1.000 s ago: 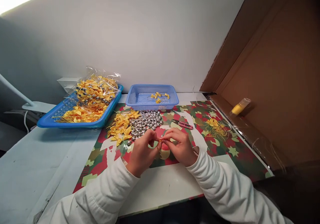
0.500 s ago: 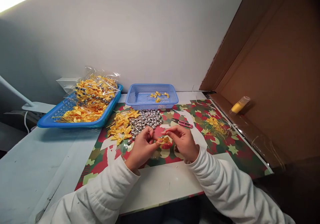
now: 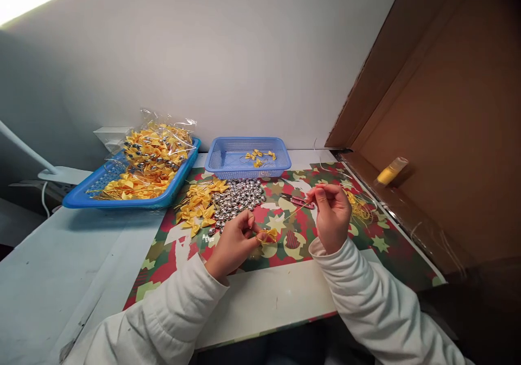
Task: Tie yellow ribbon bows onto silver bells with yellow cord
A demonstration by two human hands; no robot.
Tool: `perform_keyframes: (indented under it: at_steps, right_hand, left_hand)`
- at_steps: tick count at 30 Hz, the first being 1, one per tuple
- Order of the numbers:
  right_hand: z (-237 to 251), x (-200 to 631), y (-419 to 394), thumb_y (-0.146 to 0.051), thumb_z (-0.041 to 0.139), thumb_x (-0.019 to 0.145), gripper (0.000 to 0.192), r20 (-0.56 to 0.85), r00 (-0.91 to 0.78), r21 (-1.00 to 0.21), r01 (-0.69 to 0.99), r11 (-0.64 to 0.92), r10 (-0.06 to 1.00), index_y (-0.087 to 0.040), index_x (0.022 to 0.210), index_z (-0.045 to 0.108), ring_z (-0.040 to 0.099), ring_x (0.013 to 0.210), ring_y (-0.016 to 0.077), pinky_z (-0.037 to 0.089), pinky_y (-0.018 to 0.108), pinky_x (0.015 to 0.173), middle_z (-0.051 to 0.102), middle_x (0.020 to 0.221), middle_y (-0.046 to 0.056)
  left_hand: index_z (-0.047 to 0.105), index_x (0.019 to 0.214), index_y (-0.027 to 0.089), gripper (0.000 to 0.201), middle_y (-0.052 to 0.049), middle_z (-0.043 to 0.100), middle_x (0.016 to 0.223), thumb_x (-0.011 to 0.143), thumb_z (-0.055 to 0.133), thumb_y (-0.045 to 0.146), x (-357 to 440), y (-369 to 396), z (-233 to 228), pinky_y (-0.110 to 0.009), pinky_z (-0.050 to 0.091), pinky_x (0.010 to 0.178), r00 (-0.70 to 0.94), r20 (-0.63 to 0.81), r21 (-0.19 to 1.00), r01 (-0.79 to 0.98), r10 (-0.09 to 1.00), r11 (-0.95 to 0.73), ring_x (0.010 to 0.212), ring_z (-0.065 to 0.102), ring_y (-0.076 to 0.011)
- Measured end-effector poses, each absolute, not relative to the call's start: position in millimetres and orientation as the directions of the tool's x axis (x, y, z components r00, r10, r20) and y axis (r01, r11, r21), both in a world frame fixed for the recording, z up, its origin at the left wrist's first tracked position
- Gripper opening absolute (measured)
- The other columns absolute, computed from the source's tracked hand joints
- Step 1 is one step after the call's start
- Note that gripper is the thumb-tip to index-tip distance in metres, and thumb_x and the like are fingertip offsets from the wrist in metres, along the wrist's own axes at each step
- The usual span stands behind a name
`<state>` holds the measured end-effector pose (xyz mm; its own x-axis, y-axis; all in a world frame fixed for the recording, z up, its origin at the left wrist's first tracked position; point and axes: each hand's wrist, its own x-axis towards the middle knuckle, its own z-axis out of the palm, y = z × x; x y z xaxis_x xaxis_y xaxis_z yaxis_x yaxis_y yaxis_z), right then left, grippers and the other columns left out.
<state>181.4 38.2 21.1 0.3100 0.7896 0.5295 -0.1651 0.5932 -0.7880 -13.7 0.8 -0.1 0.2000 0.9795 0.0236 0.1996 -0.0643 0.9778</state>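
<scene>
Inside the small blue basket [image 3: 228,159] lie a few yellow bows [image 3: 258,163].

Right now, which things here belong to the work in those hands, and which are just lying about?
Likely part of it:
yellow bow, in the left hand
thin strand, in the right hand
loose yellow bows
silver balls
pink snips, unheld
small blue basket

Apparently just about:
white stand
cardboard panel
yellow tube, use unclear
</scene>
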Motion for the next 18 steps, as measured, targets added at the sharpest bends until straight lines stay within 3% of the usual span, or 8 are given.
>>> perform_keyframes:
  at_steps: [3,6,10,13,16,18]
  right_hand:
    - [21.1,180.0,35.0,-0.029,0.065,0.083,0.007,0.489,0.204,-0.821,-0.220,0.526,0.848,-0.022,0.084,0.065,0.064,0.065,0.0111,0.054,0.027,0.065,0.070,0.074,-0.001]
    - [22.9,178.8,32.3,-0.033,0.067,0.081,0.010,0.469,0.056,-0.847,-0.255,0.467,0.881,-0.023,0.082,0.068,0.066,0.073,0.0141,0.054,0.031,0.071,0.071,0.078,0.001]
    - [24.7,175.7,30.1,-0.036,0.071,0.077,0.011,0.491,-0.045,-0.844,-0.274,0.462,0.870,-0.025,0.077,0.071,0.062,0.073,0.0140,0.052,0.030,0.066,0.068,0.080,0.002]
    - [24.2,172.5,29.2,-0.034,0.072,0.076,0.008,0.509,-0.110,-0.838,-0.289,0.462,0.854,-0.027,0.077,0.072,0.061,0.072,0.0143,0.051,0.029,0.064,0.066,0.075,0.001]
    - [23.1,168.9,28.6,-0.032,0.074,0.074,0.006,0.500,-0.139,-0.840,-0.319,0.439,0.855,-0.028,0.077,0.073,0.063,0.073,0.0154,0.052,0.032,0.069,0.068,0.073,0.001]
    - [22.1,166.3,28.4,-0.033,0.074,0.073,0.006,0.456,-0.142,-0.864,-0.308,0.399,0.878,-0.027,0.077,0.074,0.064,0.073,0.0154,0.053,0.032,0.070,0.070,0.074,0.001]
  left_hand:
    - [0.045,0.075,0.020,0.015,0.003,0.056,0.066,0.075,0.059,0.022,-15.1,0.2,2.3,-0.021,0.033,0.052,0.203,0.126,0.895,0.398,0.971,-0.200,0.056,0.045,-0.0104]
    - [0.058,0.081,0.020,0.004,-0.001,0.060,0.076,0.078,0.056,0.021,-19.6,1.4,5.7,-0.025,0.040,0.062,0.290,0.225,0.732,0.580,0.930,-0.358,0.069,0.052,-0.0150]
    - [0.066,0.093,0.022,0.036,-0.003,0.067,0.085,0.074,0.043,0.002,-29.2,5.5,10.5,-0.031,0.045,0.074,0.473,0.268,0.606,0.594,0.839,-0.529,0.083,0.055,-0.0196]
    - [0.063,0.105,0.023,0.047,-0.004,0.067,0.107,0.074,0.038,-0.003,-30.8,6.5,17.1,-0.036,0.044,0.087,0.454,0.354,0.634,0.526,0.818,-0.567,0.099,0.054,-0.0207]
    - [0.055,0.123,0.024,0.039,-0.007,0.060,0.123,0.086,0.047,0.013,-22.9,3.4,23.7,-0.037,0.041,0.096,0.465,0.325,0.747,0.408,0.824,-0.525,0.112,0.050,-0.0215]
    - [0.054,0.125,0.024,0.038,-0.009,0.058,0.125,0.087,0.052,0.025,-15.3,0.5,25.7,-0.035,0.041,0.096,0.512,0.286,0.803,0.332,0.810,-0.494,0.113,0.050,-0.0223]
